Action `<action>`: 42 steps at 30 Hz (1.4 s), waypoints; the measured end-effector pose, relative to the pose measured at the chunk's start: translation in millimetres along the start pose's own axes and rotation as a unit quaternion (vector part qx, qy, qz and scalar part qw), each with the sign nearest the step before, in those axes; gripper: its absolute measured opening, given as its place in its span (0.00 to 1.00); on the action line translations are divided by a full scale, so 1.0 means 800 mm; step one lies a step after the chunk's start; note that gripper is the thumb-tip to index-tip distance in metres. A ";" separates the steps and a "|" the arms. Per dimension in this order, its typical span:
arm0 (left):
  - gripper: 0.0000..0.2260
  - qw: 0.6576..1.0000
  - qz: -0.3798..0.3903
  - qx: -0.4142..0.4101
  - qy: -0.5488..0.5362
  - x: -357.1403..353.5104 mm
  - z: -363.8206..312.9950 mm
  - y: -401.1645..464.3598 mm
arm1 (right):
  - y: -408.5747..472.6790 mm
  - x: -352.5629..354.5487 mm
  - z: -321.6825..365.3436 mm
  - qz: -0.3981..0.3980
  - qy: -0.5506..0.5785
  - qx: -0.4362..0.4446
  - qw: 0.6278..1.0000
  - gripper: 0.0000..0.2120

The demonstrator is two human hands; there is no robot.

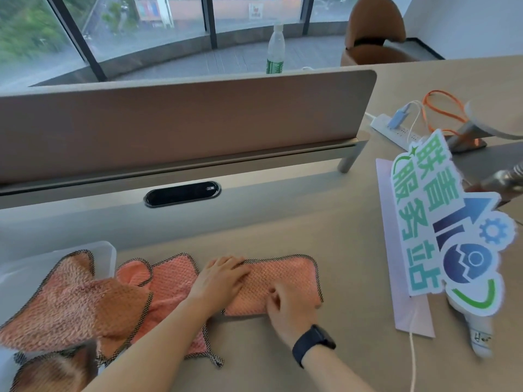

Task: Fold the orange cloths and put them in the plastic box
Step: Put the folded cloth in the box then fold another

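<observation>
Two hands flatten an orange cloth on the table, more cloths piled to their left.

Far left of the hands, a clear plastic box (109,251) sits at the table edge with a fuzzy orange cloth (70,301) draped over its rim. Just left of the left hand, a waffle-weave orange cloth (172,281) lies spread, partly under the forearm. The left hand (219,281) rests palm-down, fingers extended, on the left end of a folded orange cloth (285,281). The right hand (285,306), with a black watch (312,345) at the wrist, presses on the cloth's near edge with fingers curled; whether it pinches the fabric cannot be told. Right of both hands, a die-cut sign (450,230) stands on the table (353,321).
</observation>
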State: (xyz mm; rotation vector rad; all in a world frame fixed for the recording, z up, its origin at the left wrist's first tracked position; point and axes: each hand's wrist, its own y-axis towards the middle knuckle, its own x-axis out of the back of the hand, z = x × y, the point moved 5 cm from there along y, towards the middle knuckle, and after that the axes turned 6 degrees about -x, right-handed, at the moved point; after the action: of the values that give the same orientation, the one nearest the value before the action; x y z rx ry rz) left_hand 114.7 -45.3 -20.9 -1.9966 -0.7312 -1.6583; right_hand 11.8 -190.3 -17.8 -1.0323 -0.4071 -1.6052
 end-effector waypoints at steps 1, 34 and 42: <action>0.17 1.000 0.007 0.003 -0.005 0.001 0.001 -0.003 | -0.006 -0.008 0.004 0.000 -0.003 0.019 1.000 0.05; 0.16 0.997 0.028 -0.029 -0.069 -0.006 -0.073 -0.118 | -0.074 -0.014 -0.032 -0.016 -0.121 0.155 0.980 0.23; 0.18 0.998 0.028 -0.005 -0.060 -0.017 -0.081 -0.119 | -0.067 -0.002 -0.021 -0.024 -0.036 0.111 0.993 0.08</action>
State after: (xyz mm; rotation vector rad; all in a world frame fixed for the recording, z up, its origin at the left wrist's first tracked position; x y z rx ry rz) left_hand 2.5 -15.2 -22.2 -2.1200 -0.7033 -1.5239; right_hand -44.2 -184.6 -14.9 -0.9186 -0.6494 -1.5293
